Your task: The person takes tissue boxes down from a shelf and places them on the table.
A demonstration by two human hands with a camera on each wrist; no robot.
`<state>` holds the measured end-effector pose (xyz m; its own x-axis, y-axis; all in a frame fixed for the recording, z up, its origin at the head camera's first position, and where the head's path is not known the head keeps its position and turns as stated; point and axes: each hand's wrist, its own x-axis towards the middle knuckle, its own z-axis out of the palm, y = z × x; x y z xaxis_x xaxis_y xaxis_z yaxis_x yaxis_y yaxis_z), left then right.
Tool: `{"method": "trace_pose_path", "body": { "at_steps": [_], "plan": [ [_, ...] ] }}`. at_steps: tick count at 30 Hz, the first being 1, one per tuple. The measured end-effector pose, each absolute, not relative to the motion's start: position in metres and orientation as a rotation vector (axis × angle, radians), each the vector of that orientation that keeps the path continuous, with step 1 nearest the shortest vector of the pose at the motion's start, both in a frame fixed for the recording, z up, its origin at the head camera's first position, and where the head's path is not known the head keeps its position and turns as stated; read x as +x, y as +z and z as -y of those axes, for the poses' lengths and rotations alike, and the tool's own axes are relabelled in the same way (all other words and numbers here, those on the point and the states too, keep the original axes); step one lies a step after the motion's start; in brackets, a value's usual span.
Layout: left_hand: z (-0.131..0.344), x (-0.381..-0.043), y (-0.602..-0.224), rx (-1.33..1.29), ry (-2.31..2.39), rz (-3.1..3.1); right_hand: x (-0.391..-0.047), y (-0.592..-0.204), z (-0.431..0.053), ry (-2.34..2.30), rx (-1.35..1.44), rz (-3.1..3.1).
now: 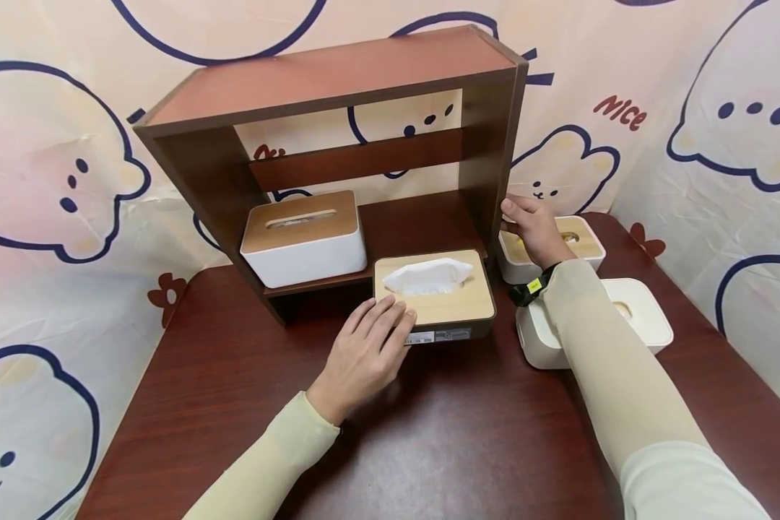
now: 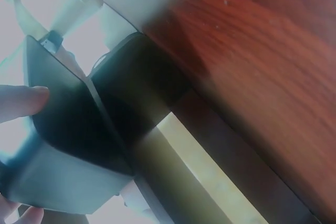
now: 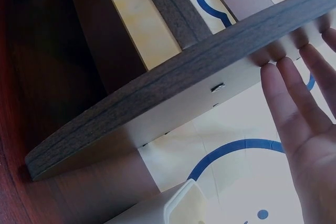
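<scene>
My left hand (image 1: 367, 354) grips the front left corner of a dark tissue box (image 1: 434, 307) with a light wooden lid and a white tissue sticking up. Its fingers lie on the lid, and in the left wrist view the thumb (image 2: 23, 102) presses a dark side of the box. The box overlaps the front edge of a brown wooden shelf (image 1: 338, 83). Against the outside of the shelf's right panel (image 3: 173, 108), the fingertips of my right hand (image 1: 538, 227) rest with straight fingers. A white tissue box (image 1: 302, 256) with a brown wooden lid sits inside the shelf at left.
Right of the shelf stand a white box with a wooden lid (image 1: 587, 249), partly behind my right hand, and a cream box (image 1: 643, 318) under my right forearm. All stand on a dark red wooden table (image 1: 455, 433). Printed cartoon cloth (image 1: 708, 195) hangs behind and beside it.
</scene>
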<state>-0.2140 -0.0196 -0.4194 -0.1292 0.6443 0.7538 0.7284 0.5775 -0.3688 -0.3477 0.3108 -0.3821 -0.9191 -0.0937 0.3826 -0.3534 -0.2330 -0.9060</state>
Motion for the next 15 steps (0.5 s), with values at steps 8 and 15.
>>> {"method": "trace_pose_path", "body": {
  "at_steps": [8, 15],
  "plan": [
    [0.0147, -0.2078, -0.4232, -1.125, -0.110, 1.825, -0.3467, -0.3839, -0.3118, 2.269, 0.525, 1.839],
    [0.0137, -0.2050, -0.4239, -1.115, -0.112, 1.824, -0.3460, -0.3812, -0.3106, 2.260, 0.522, 1.867]
  ]
}}
